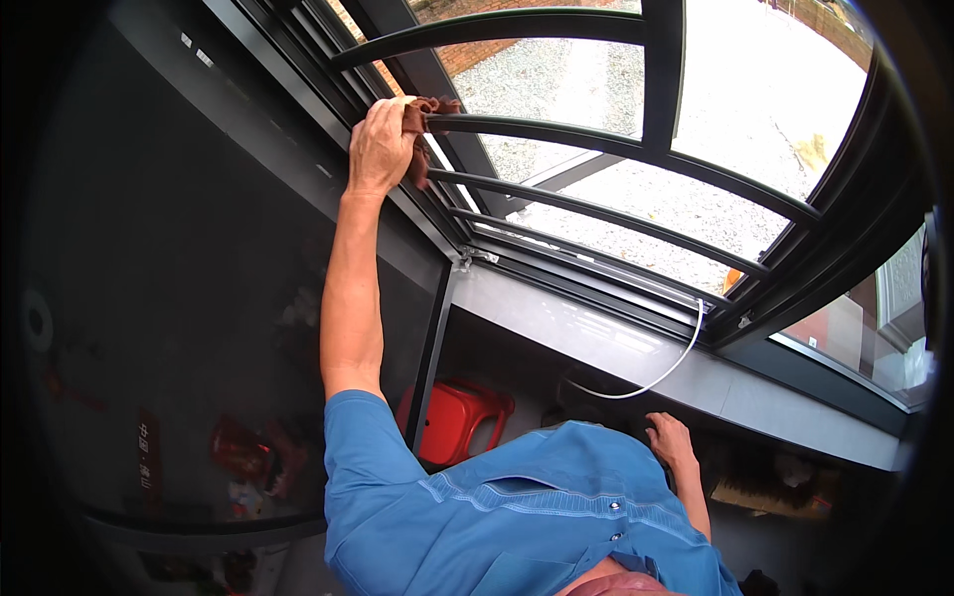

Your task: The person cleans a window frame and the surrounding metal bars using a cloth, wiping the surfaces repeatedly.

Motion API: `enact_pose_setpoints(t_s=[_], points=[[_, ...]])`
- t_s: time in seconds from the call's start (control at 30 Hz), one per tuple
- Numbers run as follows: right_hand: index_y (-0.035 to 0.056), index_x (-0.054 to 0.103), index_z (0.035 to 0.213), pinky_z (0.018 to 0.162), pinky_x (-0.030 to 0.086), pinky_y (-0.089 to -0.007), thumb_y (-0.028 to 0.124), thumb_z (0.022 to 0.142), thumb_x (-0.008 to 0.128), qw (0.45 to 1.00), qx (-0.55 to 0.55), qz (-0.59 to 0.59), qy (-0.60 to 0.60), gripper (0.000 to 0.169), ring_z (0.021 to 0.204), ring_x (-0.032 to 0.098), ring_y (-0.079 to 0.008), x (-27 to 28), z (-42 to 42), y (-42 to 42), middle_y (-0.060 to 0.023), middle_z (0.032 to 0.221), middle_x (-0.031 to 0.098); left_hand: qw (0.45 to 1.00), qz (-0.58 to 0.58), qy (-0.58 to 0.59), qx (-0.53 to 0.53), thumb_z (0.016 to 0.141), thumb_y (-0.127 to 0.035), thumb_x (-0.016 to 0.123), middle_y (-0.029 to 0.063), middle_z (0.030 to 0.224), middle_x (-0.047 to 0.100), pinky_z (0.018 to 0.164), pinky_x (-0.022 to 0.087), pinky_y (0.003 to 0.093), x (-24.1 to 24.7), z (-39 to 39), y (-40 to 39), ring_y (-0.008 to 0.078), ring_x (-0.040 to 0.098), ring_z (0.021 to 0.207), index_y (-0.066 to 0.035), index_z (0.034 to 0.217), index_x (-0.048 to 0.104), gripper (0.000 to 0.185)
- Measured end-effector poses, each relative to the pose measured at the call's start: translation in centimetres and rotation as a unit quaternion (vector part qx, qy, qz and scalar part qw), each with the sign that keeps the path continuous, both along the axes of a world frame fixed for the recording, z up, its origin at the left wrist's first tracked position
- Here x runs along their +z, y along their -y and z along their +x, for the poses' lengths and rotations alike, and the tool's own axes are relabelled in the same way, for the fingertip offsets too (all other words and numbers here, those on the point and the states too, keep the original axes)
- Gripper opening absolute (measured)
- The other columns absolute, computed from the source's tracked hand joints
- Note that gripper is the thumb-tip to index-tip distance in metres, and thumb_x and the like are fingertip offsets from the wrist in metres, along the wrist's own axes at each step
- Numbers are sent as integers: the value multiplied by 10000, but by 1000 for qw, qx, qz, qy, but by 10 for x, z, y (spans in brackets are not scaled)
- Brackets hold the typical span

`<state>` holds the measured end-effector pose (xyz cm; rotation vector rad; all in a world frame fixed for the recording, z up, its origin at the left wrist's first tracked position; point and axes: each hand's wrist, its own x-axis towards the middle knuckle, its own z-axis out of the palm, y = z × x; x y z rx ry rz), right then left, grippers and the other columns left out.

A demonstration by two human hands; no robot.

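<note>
My left hand (378,147) is raised at the left side of a window and grips a reddish-brown cloth (422,118). The cloth bunches around the left end of a dark metal window bar (536,131), against the frame, and part of it hangs below my fingers. Lower down, my right hand (672,438) hangs beside my body, near the front edge of the pale window sill (551,311). Its fingers are loosely bent, and nothing shows in them.
An open casement sash (827,365) stands on the right. A white cable (674,369) loops over the sill. Under it is a red plastic stool (455,421). A dark glossy panel (223,283) fills the left side. Gravel ground (548,82) lies outside.
</note>
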<state>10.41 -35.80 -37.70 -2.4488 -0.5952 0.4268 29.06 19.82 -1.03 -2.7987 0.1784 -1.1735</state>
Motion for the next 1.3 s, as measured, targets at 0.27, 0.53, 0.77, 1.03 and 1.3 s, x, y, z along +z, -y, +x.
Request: enact_pose_setpoints(t_s=[0.27, 0.53, 0.77, 1.03, 1.3], points=[[78, 671, 1109, 839, 546, -468, 125, 830, 706, 1000, -19, 0, -19, 285, 969, 664, -371, -6, -6, 13, -152, 1028, 689, 935, -321, 27, -147, 1076, -443, 293, 55, 753, 691, 902, 401, 431, -23, 23, 54, 286, 634, 890, -97, 888, 731, 589], [79, 674, 1108, 845, 544, -472, 129, 842, 695, 999, -48, 8, -20, 272, 975, 663, -372, -3, -8, 24, -154, 1028, 688, 925, -202, 208, -245, 872, -78, 558, 132, 1154, 556, 1165, 206, 527, -62, 18, 269, 320, 460, 1214, -23, 1211, 596, 345], [79, 668, 1138, 877, 539, -468, 147, 854, 676, 997, -61, -1, -38, 292, 1021, 654, -373, -20, -15, 44, -162, 1078, 684, 848, -383, 220, -292, 941, 57, 631, 94, 1260, 529, 780, 545, 235, -72, -18, 280, 131, 621, 940, 13, 1123, 647, 188], [91, 665, 1160, 879, 538, -468, 179, 868, 658, 998, -23, -22, -47, 305, 1034, 655, -374, -27, -17, 42, -159, 1123, 683, 972, 66, 134, -179, 918, -267, 693, 64, 1185, 662, 1072, 319, 443, -19, -1, 318, 234, 575, 1180, -98, 1139, 674, 279], [90, 663, 1162, 869, 545, -464, 183, 869, 655, 997, -52, -33, -44, 308, 1022, 662, -360, -38, -30, 50, -139, 1100, 689, 938, -87, 88, -324, 892, -145, 665, 99, 1012, 671, 935, 386, 403, -28, 11, 408, 260, 620, 994, -45, 1216, 644, 340]])
